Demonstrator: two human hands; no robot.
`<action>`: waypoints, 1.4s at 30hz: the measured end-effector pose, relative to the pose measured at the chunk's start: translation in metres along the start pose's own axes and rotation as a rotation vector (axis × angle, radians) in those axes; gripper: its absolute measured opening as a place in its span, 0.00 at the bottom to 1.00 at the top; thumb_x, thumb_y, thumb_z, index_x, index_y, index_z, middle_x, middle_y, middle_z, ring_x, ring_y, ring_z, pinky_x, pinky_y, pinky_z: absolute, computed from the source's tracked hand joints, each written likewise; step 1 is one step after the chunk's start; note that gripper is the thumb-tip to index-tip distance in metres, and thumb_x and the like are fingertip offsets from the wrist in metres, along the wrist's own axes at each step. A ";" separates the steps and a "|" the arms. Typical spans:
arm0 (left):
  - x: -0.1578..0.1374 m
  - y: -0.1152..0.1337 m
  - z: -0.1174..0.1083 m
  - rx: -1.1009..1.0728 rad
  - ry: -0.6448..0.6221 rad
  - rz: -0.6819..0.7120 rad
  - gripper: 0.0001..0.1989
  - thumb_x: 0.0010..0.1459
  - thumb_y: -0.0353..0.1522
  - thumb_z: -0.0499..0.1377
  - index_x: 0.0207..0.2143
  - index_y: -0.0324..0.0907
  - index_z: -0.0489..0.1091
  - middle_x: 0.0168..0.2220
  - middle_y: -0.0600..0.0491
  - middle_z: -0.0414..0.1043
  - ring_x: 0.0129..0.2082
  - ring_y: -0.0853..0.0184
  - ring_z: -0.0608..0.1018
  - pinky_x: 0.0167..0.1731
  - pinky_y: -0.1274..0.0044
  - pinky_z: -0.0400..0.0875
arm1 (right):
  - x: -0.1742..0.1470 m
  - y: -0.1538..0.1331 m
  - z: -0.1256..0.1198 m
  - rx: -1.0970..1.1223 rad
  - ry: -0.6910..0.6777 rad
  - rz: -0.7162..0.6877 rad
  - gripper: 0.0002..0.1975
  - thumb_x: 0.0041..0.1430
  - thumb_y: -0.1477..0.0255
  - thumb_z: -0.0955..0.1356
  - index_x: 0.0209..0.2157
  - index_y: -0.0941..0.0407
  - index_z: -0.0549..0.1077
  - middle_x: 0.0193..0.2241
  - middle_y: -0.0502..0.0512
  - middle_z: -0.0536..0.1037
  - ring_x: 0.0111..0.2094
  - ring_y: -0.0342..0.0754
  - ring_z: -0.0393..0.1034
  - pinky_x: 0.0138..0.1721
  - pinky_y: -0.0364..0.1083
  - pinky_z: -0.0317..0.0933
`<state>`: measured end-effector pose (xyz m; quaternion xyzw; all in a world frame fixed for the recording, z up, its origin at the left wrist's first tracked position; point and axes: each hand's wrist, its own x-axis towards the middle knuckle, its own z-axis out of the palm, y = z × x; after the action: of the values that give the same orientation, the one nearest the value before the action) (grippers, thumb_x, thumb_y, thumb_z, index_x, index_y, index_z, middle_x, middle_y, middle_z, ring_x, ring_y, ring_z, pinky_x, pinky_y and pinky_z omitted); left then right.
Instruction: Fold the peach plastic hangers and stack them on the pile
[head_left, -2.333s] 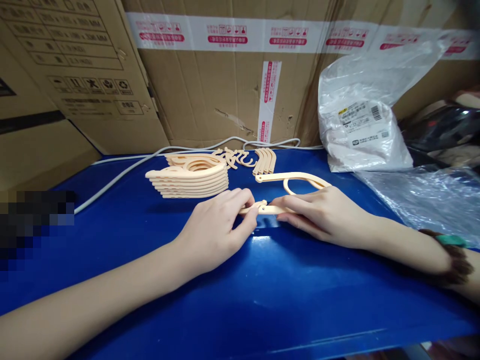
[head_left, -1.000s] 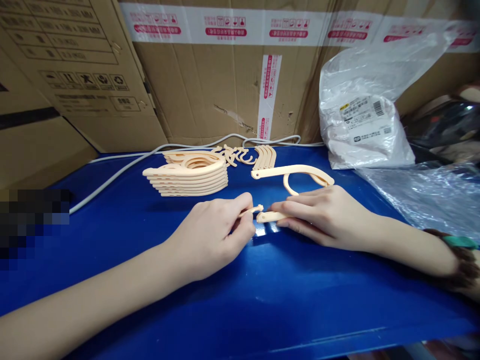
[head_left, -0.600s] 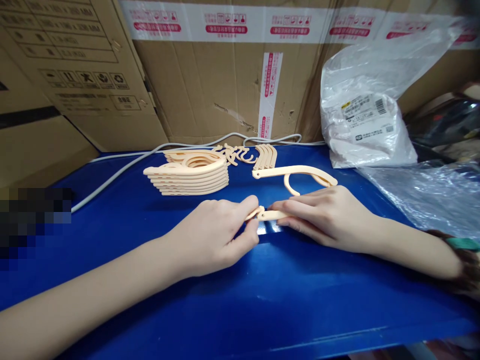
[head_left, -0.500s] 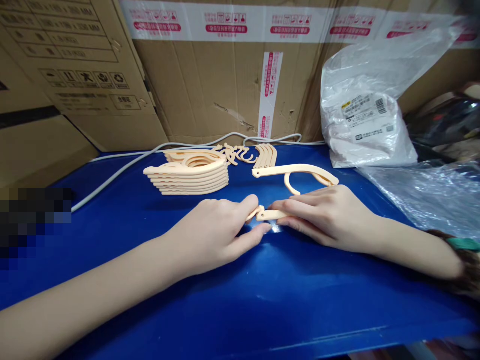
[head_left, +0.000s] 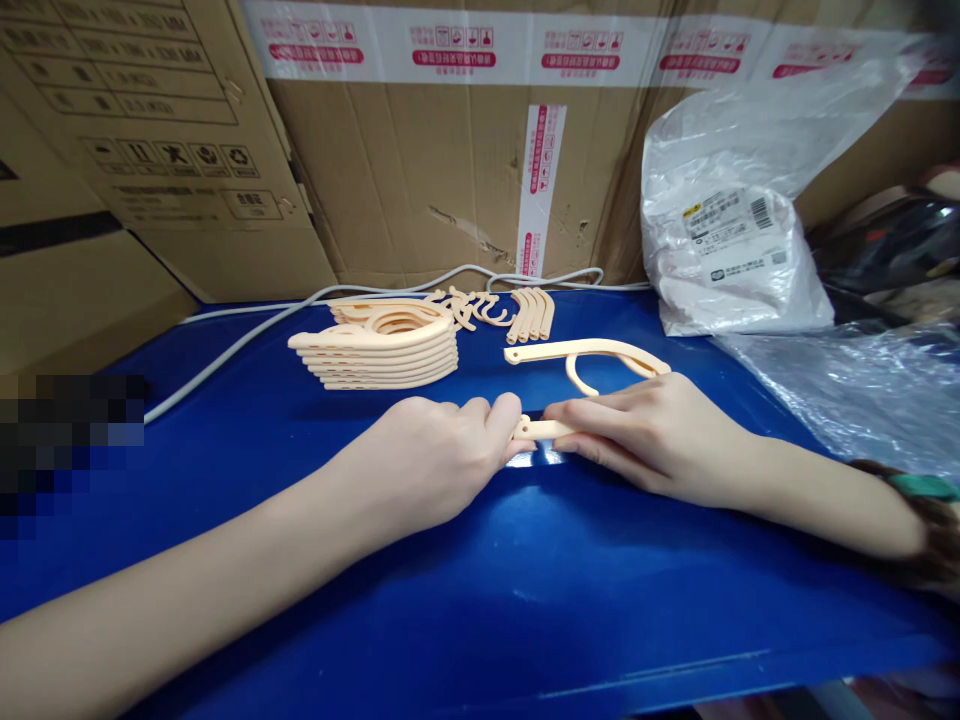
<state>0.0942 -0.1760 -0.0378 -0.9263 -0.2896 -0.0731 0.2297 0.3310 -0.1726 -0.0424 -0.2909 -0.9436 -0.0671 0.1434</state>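
My left hand [head_left: 450, 455] is closed, thumb and forefinger pinched at the end of a beige plastic hanger arm [head_left: 544, 429]. The small beige piece it grips there is almost wholly hidden by the fingers. My right hand [head_left: 652, 430] pinches the same hanger arm from the other side, covering most of its length. Just behind my right fingers is another curved hanger arm [head_left: 585, 349] with a hole at its left end, and below it a curved beige piece [head_left: 576, 375]. Whether my right hand touches these cannot be made out.
A stack of beige hanger pieces [head_left: 379, 365] stands left of centre. Behind are loose hooks [head_left: 491, 308] and several hanger arms [head_left: 532, 312]. A white cable [head_left: 259, 308] runs along the back near cardboard boxes [head_left: 420, 180]. A plastic bag [head_left: 735, 250] sits at right on the blue table [head_left: 480, 620].
My left thumb and fingers have closed in on the end of the hanger arm, hiding the small piece. The curved hanger arm behind has shifted slightly down and left.
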 end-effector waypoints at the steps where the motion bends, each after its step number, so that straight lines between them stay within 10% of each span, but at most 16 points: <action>1: 0.000 0.000 0.000 0.022 0.009 0.006 0.12 0.67 0.27 0.44 0.29 0.42 0.60 0.19 0.54 0.66 0.16 0.67 0.71 0.15 0.77 0.45 | 0.000 0.000 0.000 0.013 -0.010 0.007 0.18 0.72 0.64 0.56 0.43 0.57 0.73 0.30 0.53 0.81 0.26 0.44 0.74 0.26 0.43 0.55; 15: -0.001 0.003 0.000 0.288 0.222 0.104 0.14 0.67 0.32 0.48 0.26 0.43 0.59 0.18 0.56 0.61 0.14 0.67 0.66 0.16 0.75 0.48 | 0.005 0.002 -0.010 0.250 -0.136 0.038 0.17 0.71 0.63 0.57 0.35 0.56 0.71 0.22 0.46 0.70 0.21 0.40 0.61 0.27 0.41 0.52; 42: -0.003 -0.003 0.010 -0.105 0.168 0.047 0.12 0.65 0.31 0.49 0.27 0.42 0.62 0.21 0.59 0.68 0.19 0.69 0.74 0.18 0.75 0.53 | 0.000 0.001 0.004 0.007 -0.129 0.004 0.18 0.72 0.65 0.56 0.46 0.56 0.74 0.34 0.56 0.82 0.28 0.45 0.75 0.28 0.43 0.59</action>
<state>0.0900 -0.1709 -0.0466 -0.9342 -0.2432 -0.1603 0.2059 0.3301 -0.1711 -0.0459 -0.2958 -0.9506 -0.0444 0.0833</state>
